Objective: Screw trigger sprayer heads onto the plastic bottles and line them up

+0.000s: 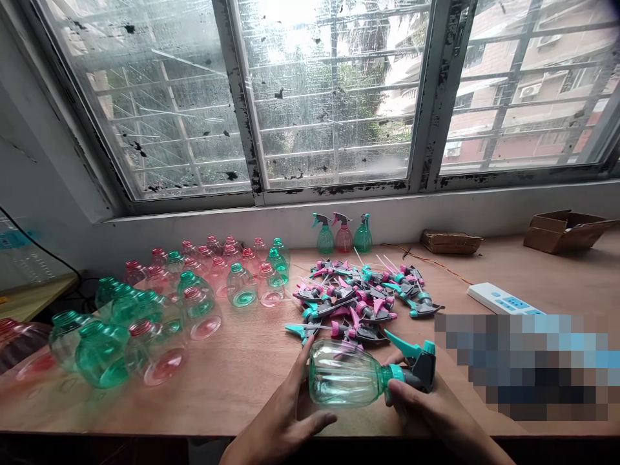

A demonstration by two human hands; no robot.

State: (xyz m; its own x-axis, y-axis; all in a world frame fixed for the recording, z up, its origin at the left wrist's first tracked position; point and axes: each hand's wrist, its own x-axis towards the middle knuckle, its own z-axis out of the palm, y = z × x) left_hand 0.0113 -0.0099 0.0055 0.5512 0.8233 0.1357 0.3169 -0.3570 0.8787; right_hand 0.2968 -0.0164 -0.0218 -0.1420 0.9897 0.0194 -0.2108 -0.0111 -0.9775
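Note:
A clear green spray bottle (345, 374) with a teal and grey trigger head (420, 365) lies tilted sideways above the table's front edge. My right hand (421, 403) is closed around its neck, thumb on the teal collar (394, 374). At the bottle's base is my left hand (285, 410), thumb stretched out and index finger extended along the base; its other fingers are partly hidden behind the bottle. Just beyond my hands lies a pile of loose pink, teal and grey trigger heads (361, 294), some with thin tubes.
Several green bottles (104, 358) and pink bottles (157, 358) without heads stand on the left of the wooden table (232, 394). Three fitted spray bottles (343, 237) stand by the wall. To the right are a power strip (501, 298), a brown package (450, 241) and an open cardboard box (557, 234).

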